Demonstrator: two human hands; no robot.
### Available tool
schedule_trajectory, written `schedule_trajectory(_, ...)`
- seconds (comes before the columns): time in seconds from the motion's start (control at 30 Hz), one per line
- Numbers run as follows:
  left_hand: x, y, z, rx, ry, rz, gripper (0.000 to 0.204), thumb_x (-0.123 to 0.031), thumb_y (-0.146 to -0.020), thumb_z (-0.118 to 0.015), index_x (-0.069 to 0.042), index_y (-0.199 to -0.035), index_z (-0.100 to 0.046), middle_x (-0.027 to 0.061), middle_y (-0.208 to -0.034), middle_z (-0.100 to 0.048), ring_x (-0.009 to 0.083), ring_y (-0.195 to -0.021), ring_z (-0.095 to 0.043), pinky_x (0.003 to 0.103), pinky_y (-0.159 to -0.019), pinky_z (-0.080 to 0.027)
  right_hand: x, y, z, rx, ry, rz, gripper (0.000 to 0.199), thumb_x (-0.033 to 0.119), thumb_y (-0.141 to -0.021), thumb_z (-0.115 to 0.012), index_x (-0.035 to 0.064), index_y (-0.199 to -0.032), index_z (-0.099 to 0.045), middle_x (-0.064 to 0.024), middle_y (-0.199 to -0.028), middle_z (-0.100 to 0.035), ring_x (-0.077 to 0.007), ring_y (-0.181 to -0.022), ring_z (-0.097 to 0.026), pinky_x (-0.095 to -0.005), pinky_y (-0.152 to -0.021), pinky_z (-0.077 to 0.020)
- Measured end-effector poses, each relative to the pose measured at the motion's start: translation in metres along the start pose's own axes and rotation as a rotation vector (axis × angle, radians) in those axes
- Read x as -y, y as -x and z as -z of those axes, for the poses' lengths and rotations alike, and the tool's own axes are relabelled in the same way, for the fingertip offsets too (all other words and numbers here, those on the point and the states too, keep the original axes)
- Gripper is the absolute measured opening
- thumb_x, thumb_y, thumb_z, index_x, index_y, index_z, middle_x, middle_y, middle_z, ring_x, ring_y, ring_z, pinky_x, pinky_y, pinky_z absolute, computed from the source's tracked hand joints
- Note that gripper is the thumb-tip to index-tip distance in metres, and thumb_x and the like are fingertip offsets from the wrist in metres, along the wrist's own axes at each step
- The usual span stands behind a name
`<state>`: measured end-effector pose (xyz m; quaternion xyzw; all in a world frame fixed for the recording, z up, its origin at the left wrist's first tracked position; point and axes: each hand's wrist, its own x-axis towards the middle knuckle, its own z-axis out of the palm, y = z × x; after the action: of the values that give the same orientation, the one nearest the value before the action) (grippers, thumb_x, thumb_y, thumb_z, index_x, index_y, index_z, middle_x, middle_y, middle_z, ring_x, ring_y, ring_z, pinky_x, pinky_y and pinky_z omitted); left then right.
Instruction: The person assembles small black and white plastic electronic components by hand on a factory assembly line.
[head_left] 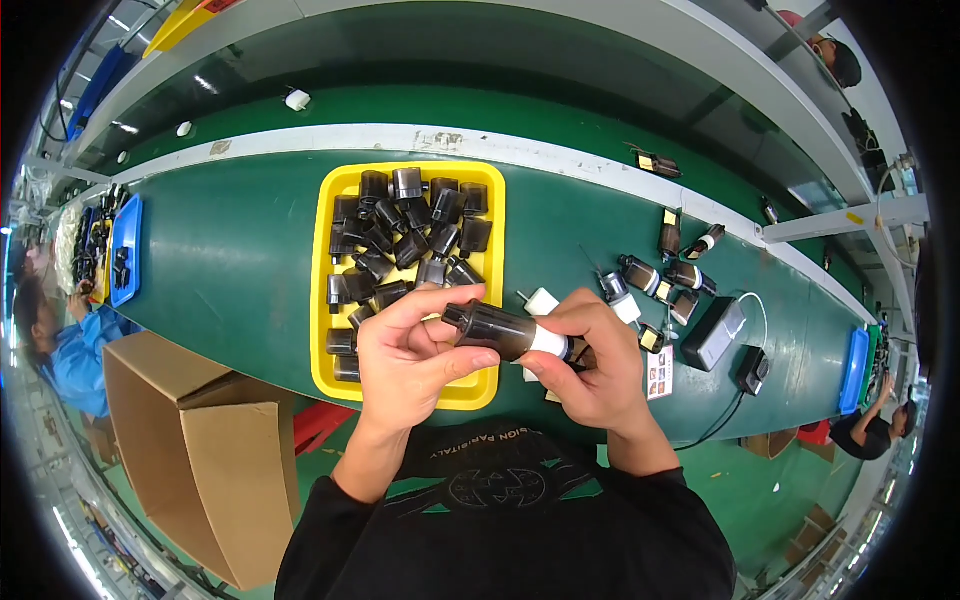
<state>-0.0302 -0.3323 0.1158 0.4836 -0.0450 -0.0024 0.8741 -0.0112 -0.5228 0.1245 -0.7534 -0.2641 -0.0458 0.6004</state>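
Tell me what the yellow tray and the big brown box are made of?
The yellow tray looks like plastic: smooth, evenly bright, with a moulded raised rim and rounded corners. The brown box looks like cardboard: dull, matte tan, with folded flaps and thin sheet edges showing at the open top.

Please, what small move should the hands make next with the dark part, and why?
Probably press the dark cylinder further onto the white piece. The left hand pinches the dark end, the right hand grips the white end, and the two parts already meet in line.
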Motion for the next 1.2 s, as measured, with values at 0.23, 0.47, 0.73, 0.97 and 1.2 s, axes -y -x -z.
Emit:
schedule_trajectory(0.23, -0.005, 0.003, -0.003, 0.041, -0.063, 0.017, 0.050, 0.017, -0.068, -0.072, 0.011, -0.115, -0.057, 0.0120, -0.103, -0.056, 0.0218, -0.090, -0.066, 0.027, -0.078, -0.055, 0.001, 0.005, 0.004, 0.062, -0.058, -0.083, 0.038, 0.011, -0.075, -0.078, 0.0011, -0.101, -0.052, -0.0119, -0.079, -0.057, -0.0204, -0.067, -0.056, -0.0290, -0.056, -0.0444)
schedule_trajectory(0.47, -0.018, 0.001, -0.020, 0.094, -0.447, -0.251, 0.043, 0.007, -0.062, -0.080, 0.006, -0.102, -0.065, 0.0109, -0.090, -0.062, 0.0216, -0.088, -0.066, 0.030, -0.075, -0.055, -0.012, 0.000, -0.004, 0.008, -0.384, 0.002, 0.044, 0.009, -0.072, -0.079, -0.0006, -0.105, -0.053, -0.0142, -0.088, -0.059, -0.0237, -0.079, -0.061, -0.0287, -0.067, -0.0488)
schedule_trajectory(0.73, -0.018, -0.001, -0.033, 0.210, -0.578, -0.552, 0.036, 0.004, -0.061, -0.081, 0.005, -0.095, -0.068, 0.0133, -0.090, -0.062, 0.0296, -0.090, -0.066, 0.034, -0.077, -0.057, -0.033, -0.003, -0.004, 0.037, -0.181, 0.225, 0.037, 0.009, -0.071, -0.078, -0.0022, -0.102, -0.063, -0.0165, -0.093, -0.064, -0.0239, -0.081, -0.064, -0.0308, -0.067, -0.0524)
schedule_trajectory(0.97, -0.021, 0.001, -0.036, 0.236, -0.621, -0.507, 0.033, 0.005, -0.061, -0.079, 0.006, -0.092, -0.069, 0.0134, -0.089, -0.063, 0.0287, -0.088, -0.067, 0.032, -0.075, -0.057, -0.025, 0.000, -0.001, 0.033, -0.116, 0.205, 0.032, 0.013, -0.073, -0.077, -0.0027, -0.099, -0.065, -0.0168, -0.091, -0.064, -0.0218, -0.077, -0.064, -0.0284, -0.063, -0.0515)
schedule_trajectory(1.2, -0.020, 0.001, -0.035, 0.244, -0.583, -0.508, 0.033, 0.002, -0.062, -0.079, 0.006, -0.093, -0.069, 0.0140, -0.088, -0.062, 0.0279, -0.087, -0.067, 0.031, -0.074, -0.057, -0.026, 0.004, -0.003, 0.078, -0.280, 0.148, 0.034, 0.015, -0.075, -0.077, -0.0047, -0.099, -0.064, -0.0171, -0.089, -0.065, -0.0194, -0.074, -0.064, -0.0265, -0.061, -0.0495)
